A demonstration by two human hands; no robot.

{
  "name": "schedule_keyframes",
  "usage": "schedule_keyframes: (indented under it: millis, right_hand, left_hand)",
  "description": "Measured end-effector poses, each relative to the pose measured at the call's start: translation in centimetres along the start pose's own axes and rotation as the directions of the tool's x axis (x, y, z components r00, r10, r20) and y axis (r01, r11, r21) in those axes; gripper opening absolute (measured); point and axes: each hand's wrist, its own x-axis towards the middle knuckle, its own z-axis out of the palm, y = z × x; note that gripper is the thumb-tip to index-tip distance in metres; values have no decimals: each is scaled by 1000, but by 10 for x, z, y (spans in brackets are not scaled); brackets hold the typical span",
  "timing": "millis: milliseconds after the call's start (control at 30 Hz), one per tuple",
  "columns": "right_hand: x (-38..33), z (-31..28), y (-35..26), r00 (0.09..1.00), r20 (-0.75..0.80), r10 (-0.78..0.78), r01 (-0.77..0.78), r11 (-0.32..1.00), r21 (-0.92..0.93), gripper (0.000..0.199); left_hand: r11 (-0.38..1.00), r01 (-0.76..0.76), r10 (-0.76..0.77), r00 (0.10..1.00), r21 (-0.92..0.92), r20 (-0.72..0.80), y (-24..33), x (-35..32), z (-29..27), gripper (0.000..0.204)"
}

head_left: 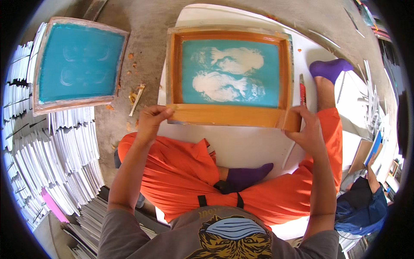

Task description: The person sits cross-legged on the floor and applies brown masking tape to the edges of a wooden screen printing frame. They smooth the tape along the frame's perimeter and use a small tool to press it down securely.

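A screen printing frame point(284, 56) lies on the white board in front of me, with teal mesh and two pale figure-shaped areas on it. Brown tape lines its inner edges. Along the near side stretches a wide strip of brown packing tape point(224, 115). My left hand point(152, 121) pinches the strip's left end at the frame's near left corner. At the near right corner, my right hand point(308, 131) grips the other end, where a folded or rolled brown piece shows; its exact form is partly hidden. A red utility knife point(302, 90) lies just beyond my right hand.
A second teal screen point(82, 62) leans over stacks of white sheets point(56, 146) at the left. Orange scraps and a crumpled strip point(137, 100) litter the concrete floor. My purple-socked foot point(330, 70) is right of the frame. Another person point(364, 205) is at far right.
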Motion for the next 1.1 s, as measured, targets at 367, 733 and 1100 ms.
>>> schedule_keyframes:
  millis: [367, 733, 1100]
  right_hand:
    - [-6, -34, 7, 937, 31, -348, 348, 920, -181, 66]
    - [-46, -3, 62, 980, 54, -194, 197, 978, -63, 71]
    - [-37, -11, 73, 979, 50, -200, 205, 934, -293, 66]
  left_hand:
    - [993, -117, 115, 992, 24, 51, 17, -14, -10, 10]
    - [976, 66, -93, 988, 208, 121, -24, -16, -10, 10]
    - [977, 160, -171, 983, 142, 63, -30, -10, -16, 14]
